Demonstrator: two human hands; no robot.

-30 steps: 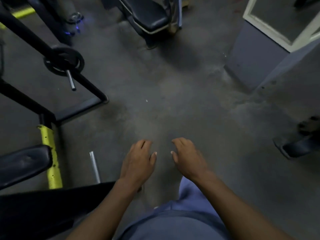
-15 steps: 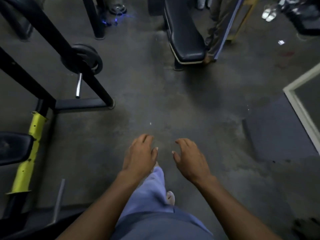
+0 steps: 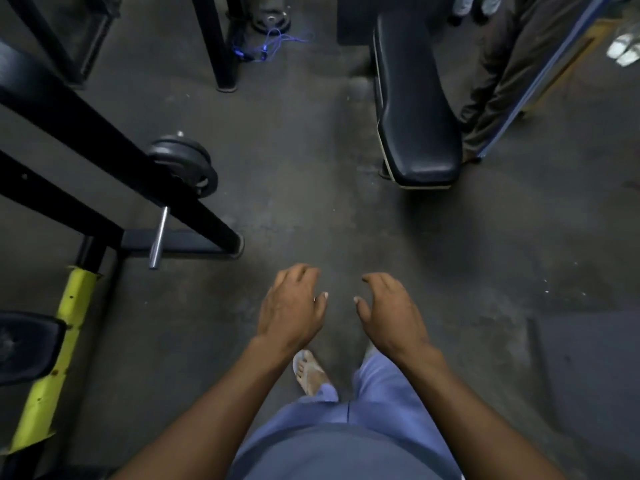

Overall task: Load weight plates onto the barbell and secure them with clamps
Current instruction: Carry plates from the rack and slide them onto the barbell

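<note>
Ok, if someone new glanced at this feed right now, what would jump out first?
Probably the two empty hands held out low in the middle, left hand and right hand, fingers loosely curled over the bare floor. Next, the bright yellow post at the lower left, and above it the dark weight plates already on the barbell, its silver sleeve end poking out past the black rack. A padded bench stands at the upper right.

Dull floor, shiny steel

Floor point(image 3: 311, 209) rough, matt grey; bar end point(image 3: 158, 237) bright polished metal; plates point(image 3: 194, 164) dark matt metal; bench pad point(image 3: 415, 109) smooth, glossy black vinyl.
</note>
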